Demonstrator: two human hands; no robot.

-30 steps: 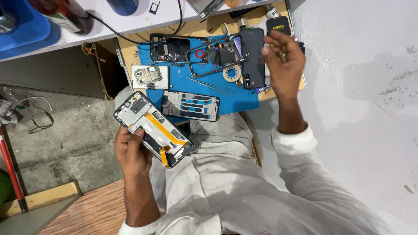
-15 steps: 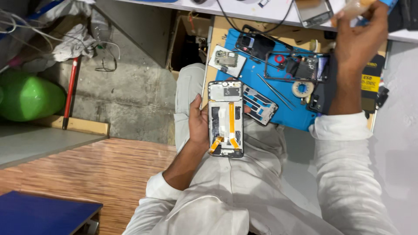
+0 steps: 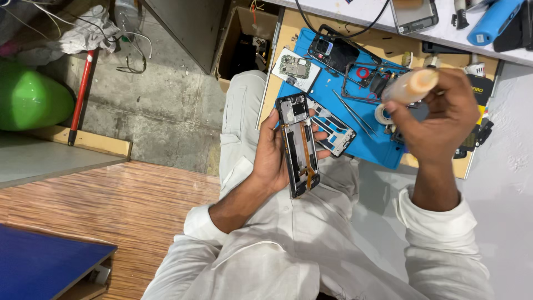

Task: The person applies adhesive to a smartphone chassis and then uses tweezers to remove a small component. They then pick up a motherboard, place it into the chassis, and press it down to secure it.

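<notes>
From the head camera, looking down over the person's lap, the left hand (image 3: 275, 155) is wrapped around an opened phone (image 3: 298, 144) with its back cover off, fingers curled along its edges so the exposed insides and an orange ribbon cable face up; the phone sits above the lap, just at the near edge of the blue work mat (image 3: 355, 111). The right hand (image 3: 444, 119) is raised over the right end of the mat and closed around a small pale bottle (image 3: 411, 88) with an orange-tinted body, its end pointing left. On the mat lie a bare phone frame (image 3: 333, 129), just beside the held phone, a pair of tweezers (image 3: 354, 114), a dark phone back (image 3: 333, 53) and a roll of tape (image 3: 382, 114). A small circuit board (image 3: 296, 68) rests at the mat's left corner on the tabletop (image 3: 366, 11).
</notes>
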